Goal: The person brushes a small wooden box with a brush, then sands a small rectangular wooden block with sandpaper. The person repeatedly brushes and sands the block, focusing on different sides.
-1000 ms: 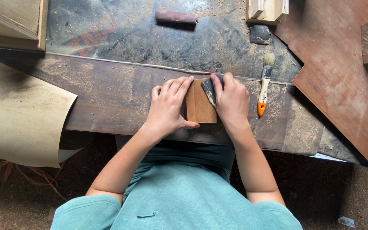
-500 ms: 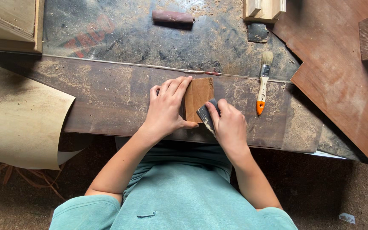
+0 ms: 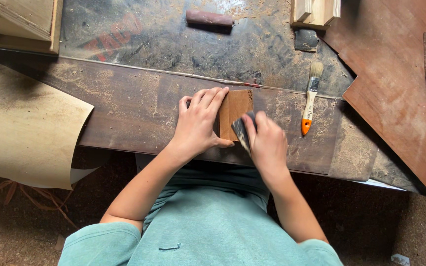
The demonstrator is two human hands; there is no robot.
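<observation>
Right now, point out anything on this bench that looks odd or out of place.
Nothing looks damaged. Sawdust covers the bench, and the thin sheet at its left edge curls up. The left hand steadies the block; the right hand holds sandpaper.

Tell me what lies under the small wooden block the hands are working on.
The small wooden block rests on a dusty dark plank. The left hand covers its left edge, and the right hand presses a dark sanding pad on its lower right corner. The surface directly beneath is hidden.

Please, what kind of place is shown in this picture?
Probably a woodworking shop: a sawdust-covered workbench, a paintbrush, and wood boards. The left hand steadies a small wooden block; the right hand holds sandpaper.
</observation>
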